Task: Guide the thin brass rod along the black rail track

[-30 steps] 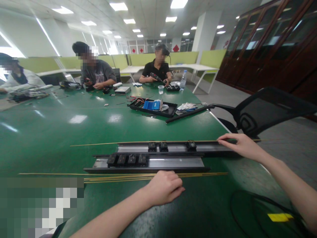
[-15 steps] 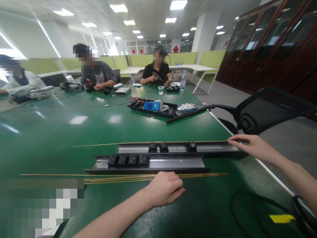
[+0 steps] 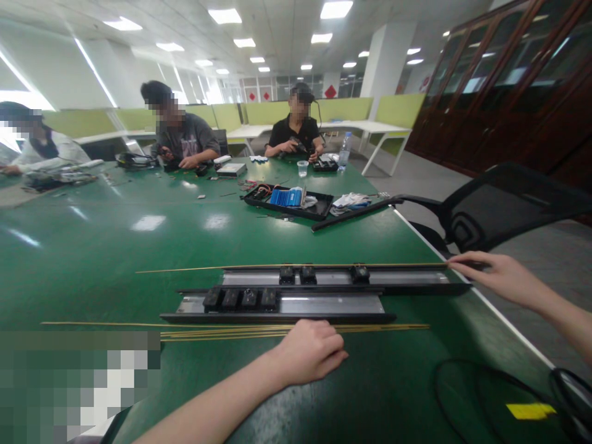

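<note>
On the green table lies a long dark rail [image 3: 416, 279] with a silvery channel and 3 small black blocks [image 3: 308, 274] in it. A thin brass-coloured strip [image 3: 185, 269] runs along its far edge and sticks out past its left end. My right hand [image 3: 485, 274] pinches the strip at the rail's right end. Nearer to me is a shorter rail [image 3: 333, 305] holding several black blocks [image 3: 250, 299]. Several more brass-coloured strips [image 3: 222, 333] lie in front of it. My left hand [image 3: 312, 348] rests closed over these strips, fingers curled, its underside hidden.
Farther back are a black tray [image 3: 319, 211] with a blue item, white gloves [image 3: 351, 202] and a dark bar [image 3: 356, 214]. A black chair [image 3: 504, 206] stands at the right edge. A black cable [image 3: 444, 370] lies front right. Three people [image 3: 298, 132] sit across the table.
My right hand has slid to the right along the strip, near the rail's end. The strip and my left hand stay in place; the view has shifted slightly.
</note>
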Action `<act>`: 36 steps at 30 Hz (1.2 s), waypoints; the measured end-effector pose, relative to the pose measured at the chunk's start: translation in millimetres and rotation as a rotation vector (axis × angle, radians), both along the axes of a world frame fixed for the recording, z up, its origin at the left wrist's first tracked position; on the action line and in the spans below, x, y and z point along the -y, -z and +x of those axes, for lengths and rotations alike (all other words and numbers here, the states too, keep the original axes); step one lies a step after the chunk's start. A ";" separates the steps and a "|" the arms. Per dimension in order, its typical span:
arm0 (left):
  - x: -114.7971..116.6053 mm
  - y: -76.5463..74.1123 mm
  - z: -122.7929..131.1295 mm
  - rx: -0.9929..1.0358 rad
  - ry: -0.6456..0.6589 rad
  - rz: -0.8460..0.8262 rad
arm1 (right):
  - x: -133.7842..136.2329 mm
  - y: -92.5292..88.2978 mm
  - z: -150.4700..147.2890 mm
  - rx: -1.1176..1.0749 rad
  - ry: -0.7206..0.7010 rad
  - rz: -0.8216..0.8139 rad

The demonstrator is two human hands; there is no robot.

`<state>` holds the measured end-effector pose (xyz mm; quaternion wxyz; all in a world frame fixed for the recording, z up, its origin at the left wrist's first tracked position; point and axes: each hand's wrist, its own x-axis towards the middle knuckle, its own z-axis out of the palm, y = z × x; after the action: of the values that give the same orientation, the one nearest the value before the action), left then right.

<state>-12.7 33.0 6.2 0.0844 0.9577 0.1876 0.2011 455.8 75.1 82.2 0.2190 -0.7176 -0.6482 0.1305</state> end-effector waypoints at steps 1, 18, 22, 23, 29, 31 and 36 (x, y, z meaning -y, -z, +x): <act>0.1 0.1 0.0 0.002 -0.001 0.002 | 0.1 1.1 5.1 0.005 -0.001 -0.001; -0.6 0.9 0.2 -0.002 0.002 0.011 | 3.8 15.8 81.0 0.107 0.126 0.089; -0.2 -0.1 0.0 0.002 0.002 0.013 | 7.0 18.9 91.2 0.125 0.119 0.137; -0.2 -0.3 -0.1 0.005 0.001 0.014 | 8.1 18.6 92.5 0.127 0.121 0.141; -0.7 0.9 0.1 0.019 -0.006 0.021 | 12.2 16.4 101.5 0.096 0.184 0.115; -0.9 1.7 0.2 0.020 -0.003 0.023 | 12.1 17.6 106.3 0.098 0.197 0.117; -0.5 0.5 0.4 0.019 -0.003 0.027 | 12.1 17.9 112.2 0.108 0.202 0.112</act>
<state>-12.2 33.6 5.7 0.0732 0.9565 0.1853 0.2130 568.0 63.0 64.3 0.2357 -0.7718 -0.5897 0.0325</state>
